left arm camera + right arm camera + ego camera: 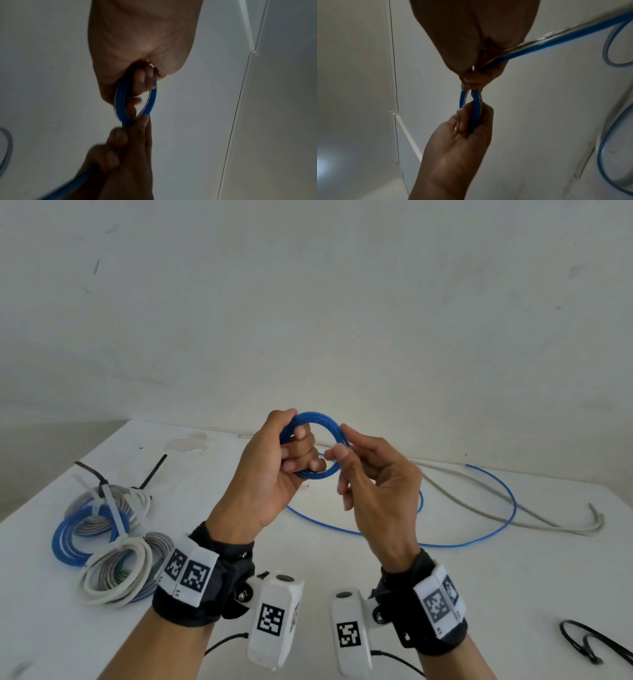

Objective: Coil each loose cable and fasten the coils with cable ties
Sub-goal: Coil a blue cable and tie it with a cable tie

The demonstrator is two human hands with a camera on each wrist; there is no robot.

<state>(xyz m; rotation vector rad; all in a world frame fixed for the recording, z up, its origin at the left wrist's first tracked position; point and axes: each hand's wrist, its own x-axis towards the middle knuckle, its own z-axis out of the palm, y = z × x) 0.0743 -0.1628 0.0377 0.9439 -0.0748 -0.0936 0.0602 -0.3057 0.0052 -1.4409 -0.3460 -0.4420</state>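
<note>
My left hand grips a small coil of blue cable held up above the white table, fingers curled through the ring. In the left wrist view the blue coil hangs below my palm. My right hand pinches the coil's right side where the cable runs on; the right wrist view shows the blue cable passing through that hand. The loose rest of the blue cable lies in a wide loop on the table behind my hands.
Several tied coils, blue, grey and white, lie at the left with black cable ties sticking out. A loose grey cable runs along the far right. Black cable ties lie at the near right. A wall stands behind the table.
</note>
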